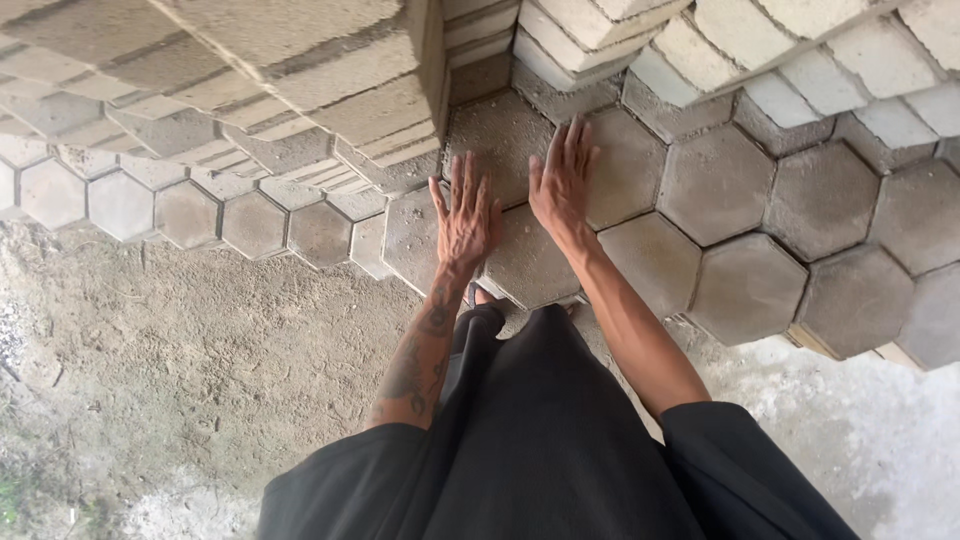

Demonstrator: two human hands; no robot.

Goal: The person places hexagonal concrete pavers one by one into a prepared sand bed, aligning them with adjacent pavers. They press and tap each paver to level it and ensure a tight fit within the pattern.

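Two hands are laid flat with fingers spread, nothing gripped: the left hand [466, 215] at eleven o'clock of the hexagonal paver [530, 262], on its upper left edge, the right hand [562, 180] at twelve o'clock, across the joint to the next block. Judging by that flat press, the block is being seated level. It lies at the outer edge of the paved course [720, 185], grey, coarse, sand-dusted. Stacked pavers [330, 90] are seen at ten o'clock.

Soft, even daylight lit the scene, without glare. The hexagonal paving blocks [715, 185] were sharp; beyond them, the stacked blocks [300, 70] cast shade onto their nearest rows. Below them, the concrete floor [880, 430] looked pale, nearly washed out. Lines near the hexagonal paving blocks' outer rows bowed slightly.
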